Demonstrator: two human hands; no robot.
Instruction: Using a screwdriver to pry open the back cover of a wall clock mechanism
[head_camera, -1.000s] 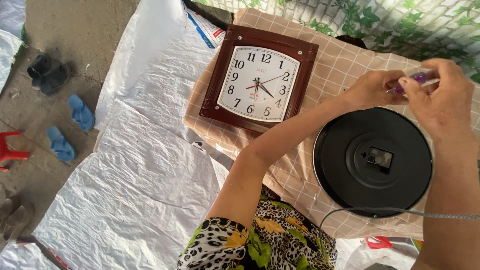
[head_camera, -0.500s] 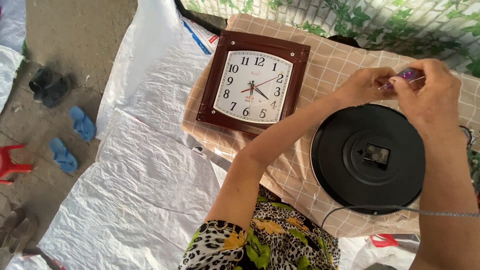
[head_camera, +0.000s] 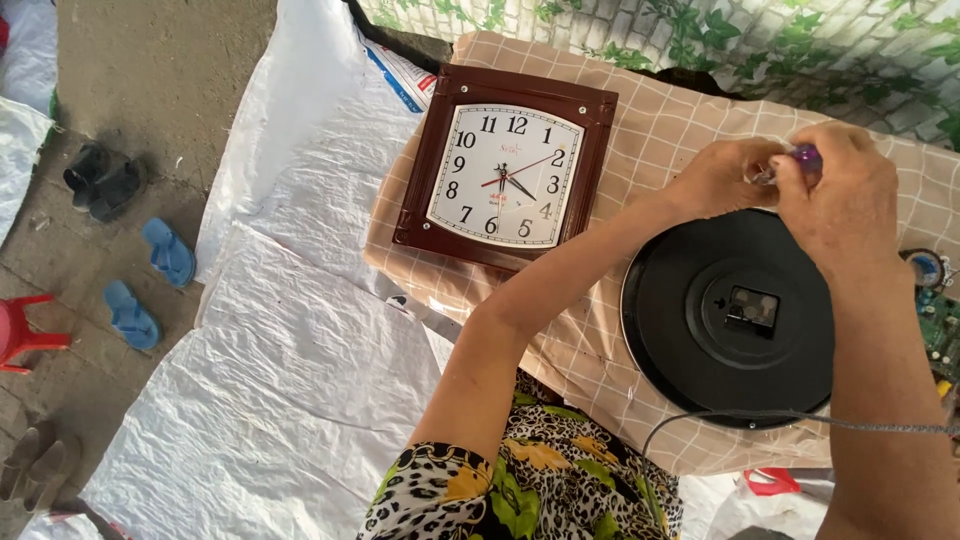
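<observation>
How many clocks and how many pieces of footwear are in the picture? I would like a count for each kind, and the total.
Clocks: 2, the square brown clock face up and the round black clock face down
Blue sandals: 2
Dark shoes: 2
Total: 6

The square clock (head_camera: 505, 172) lies on the cloth (head_camera: 650, 130), left of the round clock back (head_camera: 728, 315); both hands (head_camera: 840, 205) meet behind it, apparently above its rim.
</observation>
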